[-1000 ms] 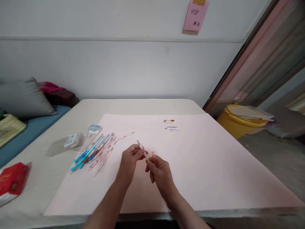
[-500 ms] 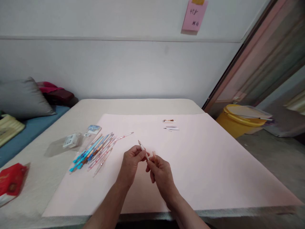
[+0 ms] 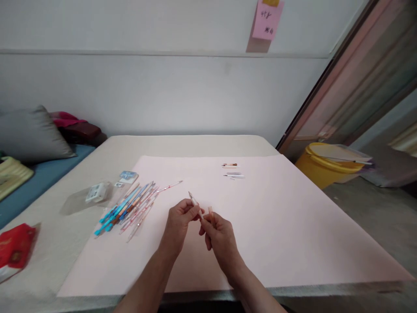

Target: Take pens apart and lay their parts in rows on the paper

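Observation:
In the middle of the view, my left hand (image 3: 182,217) pinches a white pen (image 3: 193,199), its pointed tip slanting up and to the left. Close beside it, my right hand (image 3: 220,232) has thumb and finger closed at the pen's lower end. A translucent orange pen cap (image 3: 210,211) stands up out of the right hand's curled fingers; its lower part is hidden. Both hands are above a pale pink sheet (image 3: 276,226). To their left lies a pile of pens (image 3: 133,206) in blue, brown, pink and clear, with one pink-and-clear pen (image 3: 169,186) pointing away from it.
Small pen parts (image 3: 233,175) lie at the back of the sheet. Left of the pile are a white eraser-like block (image 3: 97,192) and a blue-and-white packet (image 3: 128,176). A red packet (image 3: 14,245) sits at the far left. A yellow bucket (image 3: 314,167) stands beyond the table's right edge.
My hands and the pen stay almost still. The pink note on the wall has swung slightly, its lower edge lifting away from the wall.

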Available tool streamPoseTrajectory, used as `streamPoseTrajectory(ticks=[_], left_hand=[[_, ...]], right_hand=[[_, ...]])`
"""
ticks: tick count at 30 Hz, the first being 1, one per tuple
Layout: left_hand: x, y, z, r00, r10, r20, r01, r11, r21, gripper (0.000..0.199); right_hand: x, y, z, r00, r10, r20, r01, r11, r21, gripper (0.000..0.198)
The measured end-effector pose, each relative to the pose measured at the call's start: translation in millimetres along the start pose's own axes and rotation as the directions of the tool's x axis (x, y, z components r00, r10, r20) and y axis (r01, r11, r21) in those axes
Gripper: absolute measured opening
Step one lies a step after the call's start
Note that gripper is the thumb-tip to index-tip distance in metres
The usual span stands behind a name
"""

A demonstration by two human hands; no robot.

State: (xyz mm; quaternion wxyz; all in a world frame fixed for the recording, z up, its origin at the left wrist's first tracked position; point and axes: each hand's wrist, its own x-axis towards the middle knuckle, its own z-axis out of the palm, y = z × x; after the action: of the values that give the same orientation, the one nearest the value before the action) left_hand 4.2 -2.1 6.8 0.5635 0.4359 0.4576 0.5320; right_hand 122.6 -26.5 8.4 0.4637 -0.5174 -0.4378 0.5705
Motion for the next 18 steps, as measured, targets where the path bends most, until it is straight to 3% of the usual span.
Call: streamPoseTrajectory(ticks=[13, 18], left_hand=[[5, 2, -7, 0.998, -0.063, -0.021, 0.064, 0.997, 0.051, 0.021], [7, -1, -11, 0.991, -0.118, -0.057, 0.119, 0.993, 0.012, 0.038]], right_hand=[[15, 10, -6, 0.999, 0.015, 0.052, -0.014, 1.0, -0.025, 0.019], [21, 14, -14, 0.998, -0.014, 0.058, 0.018, 0.998, -0.057, 0.019]])
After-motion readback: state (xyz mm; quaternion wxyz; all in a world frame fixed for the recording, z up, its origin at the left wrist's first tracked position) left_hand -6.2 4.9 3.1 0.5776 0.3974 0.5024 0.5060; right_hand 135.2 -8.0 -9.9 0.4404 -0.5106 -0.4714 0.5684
